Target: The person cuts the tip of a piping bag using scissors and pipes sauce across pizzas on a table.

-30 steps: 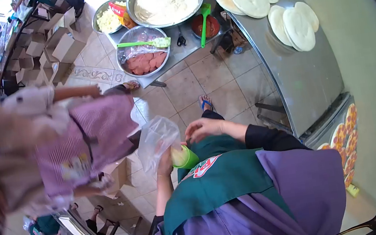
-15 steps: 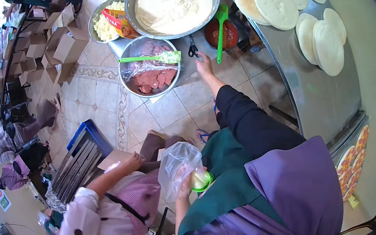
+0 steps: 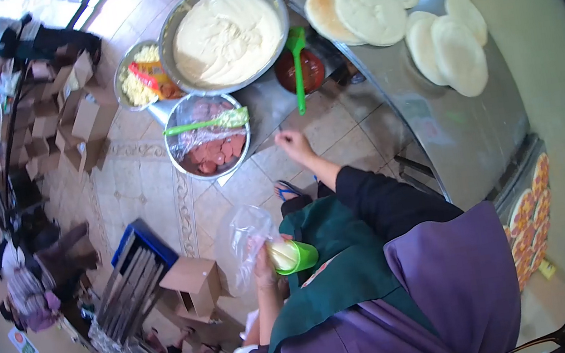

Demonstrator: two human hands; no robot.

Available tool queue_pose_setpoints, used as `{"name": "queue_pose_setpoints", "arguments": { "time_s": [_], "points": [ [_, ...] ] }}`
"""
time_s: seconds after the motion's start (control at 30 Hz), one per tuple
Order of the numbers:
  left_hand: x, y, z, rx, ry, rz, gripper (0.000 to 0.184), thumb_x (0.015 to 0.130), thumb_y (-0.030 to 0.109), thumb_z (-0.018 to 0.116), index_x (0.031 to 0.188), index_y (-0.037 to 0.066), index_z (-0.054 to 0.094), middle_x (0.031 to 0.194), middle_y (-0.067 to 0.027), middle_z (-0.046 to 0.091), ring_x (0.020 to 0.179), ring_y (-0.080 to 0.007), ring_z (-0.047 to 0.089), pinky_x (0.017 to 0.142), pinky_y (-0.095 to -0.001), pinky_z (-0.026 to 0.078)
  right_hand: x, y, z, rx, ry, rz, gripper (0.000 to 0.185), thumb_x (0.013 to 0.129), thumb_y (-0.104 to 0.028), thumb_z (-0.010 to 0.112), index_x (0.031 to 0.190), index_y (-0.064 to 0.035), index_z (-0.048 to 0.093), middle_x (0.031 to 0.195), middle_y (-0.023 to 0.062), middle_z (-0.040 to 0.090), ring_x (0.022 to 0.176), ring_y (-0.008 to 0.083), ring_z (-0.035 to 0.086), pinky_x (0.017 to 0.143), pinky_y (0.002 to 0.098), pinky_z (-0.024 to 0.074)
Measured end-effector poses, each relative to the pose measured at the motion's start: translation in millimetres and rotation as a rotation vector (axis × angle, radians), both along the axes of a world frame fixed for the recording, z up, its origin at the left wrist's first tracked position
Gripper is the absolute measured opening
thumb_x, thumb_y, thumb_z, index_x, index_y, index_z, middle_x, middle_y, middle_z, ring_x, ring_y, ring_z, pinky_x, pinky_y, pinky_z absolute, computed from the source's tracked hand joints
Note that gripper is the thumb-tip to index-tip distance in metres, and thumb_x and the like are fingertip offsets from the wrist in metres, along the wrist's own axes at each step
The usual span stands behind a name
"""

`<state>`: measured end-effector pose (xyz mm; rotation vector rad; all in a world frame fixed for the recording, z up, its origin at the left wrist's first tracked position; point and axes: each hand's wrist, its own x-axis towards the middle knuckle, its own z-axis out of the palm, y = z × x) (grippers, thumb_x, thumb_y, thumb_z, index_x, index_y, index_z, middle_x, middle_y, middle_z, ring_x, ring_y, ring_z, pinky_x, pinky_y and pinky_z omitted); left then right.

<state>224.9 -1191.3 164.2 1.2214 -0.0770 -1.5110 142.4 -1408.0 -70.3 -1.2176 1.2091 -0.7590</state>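
left hand [image 3: 263,261]: grip around green cup [image 3: 304,255] and clear bag [image 3: 239,239]; right hand [image 3: 295,147]: curled, cannot tell if holding anything

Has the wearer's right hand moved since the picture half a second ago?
Yes. Judged against the green spatula lying over the red sauce, the right hand has drawn back toward the green apron.

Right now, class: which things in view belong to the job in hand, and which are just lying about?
Belong to the job: green cup; clear plastic bag (both at the left hand); probably the white mixture.

Apparently just lying about: open cardboard box; blue object beside it; other boxes, upper left.
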Motion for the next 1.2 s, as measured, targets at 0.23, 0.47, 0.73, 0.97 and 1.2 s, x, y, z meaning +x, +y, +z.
{"name": "queue_pose_setpoints", "arguments": {
  "time_s": [0.23, 0.47, 0.73, 0.97, 1.2],
  "points": [
    [37.3, -85.3, -14.4, -0.123, -0.381, -0.452, 0.063, 0.084, 0.054, 0.033, 0.1, -0.003, 0.052, 0.092, -0.0133, 0.057, 0.083, -0.0217, 0.055, 0.075, -0.0312, 0.044, -87.0, 57.1, 149.7, 0.178, -0.167, 0.505, 0.057, 0.064, -0.005, 0.058, 0.12, -0.0056, 0.045, 0.106, 0.0098, 0.04, 0.102, 0.0202, 0.042, 0.088, 0.0286, 0.0365],
    [-1.5, -181.5, 1.7, -0.786, -1.214, -0.704, 0.026, 0.087, 0.014, 0.043, 0.108, 0.004, 0.054, 0.111, -0.0186, 0.052, 0.107, -0.0328, 0.047, 0.093, -0.0371, 0.035, -101.3, 74.6, 242.4, -0.312, 0.151, 0.19, 0.087, 0.051, -0.028, 0.08, 0.122, -0.0037, 0.037, 0.111, 0.0133, 0.032, 0.11, 0.0281, 0.033, 0.096, 0.0341, 0.0269],
    [-119.2, -247.0, 36.5, -1.371, -1.009, -0.85, 0.027, 0.083, 0.004, 0.049, 0.109, 0.003, 0.051, 0.108, -0.0149, 0.053, 0.104, -0.029, 0.049, 0.093, -0.0353, 0.036, -159.9, 68.0, 262.4, -0.362, 0.38, -0.515, 0.077, 0.05, -0.024, 0.08, 0.113, 0.0, 0.042, 0.105, 0.0125, 0.035, 0.103, 0.0262, 0.038, 0.091, 0.0335, 0.0327],
    [-253.9, -273.3, 60.2, -1.058, -0.368, -1.458, 0.037, 0.073, 0.008, 0.068, 0.104, 0.003, 0.049, 0.098, -0.0065, 0.051, 0.096, -0.0158, 0.05, 0.082, -0.0281, 0.043, -258.7, 70.8, 242.9, -0.256, 0.442, -0.877, 0.074, 0.044, -0.019, 0.079, 0.109, -0.0029, 0.048, 0.103, 0.0152, 0.038, 0.098, 0.0311, 0.042, 0.088, 0.0364, 0.0357],
    [-368.2, -283.0, 45.8, -0.92, -0.194, -1.602, 0.056, 0.084, 0.029, 0.052, 0.128, 0.002, 0.03, 0.125, -0.0111, 0.042, 0.116, -0.0205, 0.039, 0.097, -0.033, 0.029, -358.6, 71.4, 213.8, -0.217, 0.537, -1.029, 0.073, 0.045, -0.02, 0.079, 0.11, -0.0022, 0.048, 0.103, 0.0153, 0.038, 0.098, 0.0315, 0.041, 0.086, 0.037, 0.0361]
  ]
}}
